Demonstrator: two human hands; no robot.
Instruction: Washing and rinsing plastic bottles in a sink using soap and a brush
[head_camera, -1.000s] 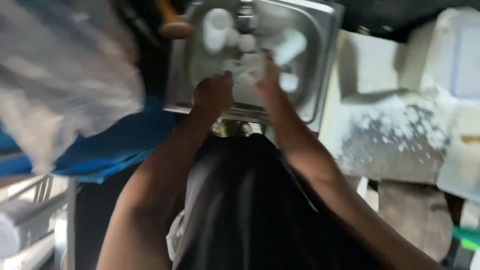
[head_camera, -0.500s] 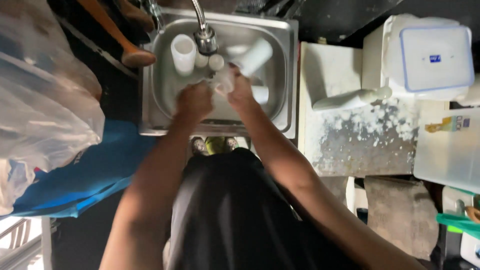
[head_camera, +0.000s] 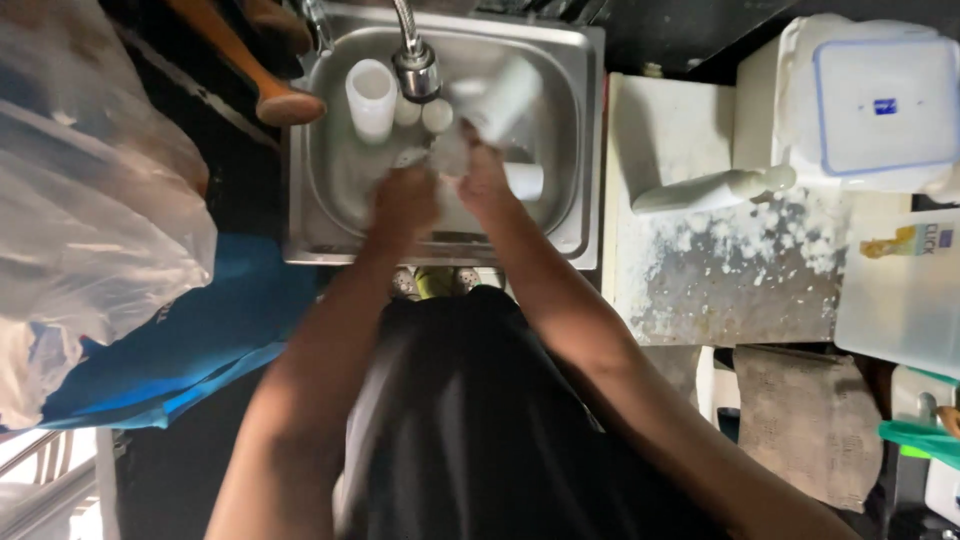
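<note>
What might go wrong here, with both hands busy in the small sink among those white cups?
1. The right hand holds a blurred white cup close to the tap; it may knock against it or slip, if wet.
2. Loose cups crowd the sink; the upright cup could be tipped by the left hand.
3. A wooden handle rests over the sink's left edge and could slide in.

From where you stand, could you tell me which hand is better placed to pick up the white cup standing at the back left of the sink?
Left, I'd say. The left hand is nearer the upright white cup, while the right hand already holds a tilted white cup beneath the tap.
</note>
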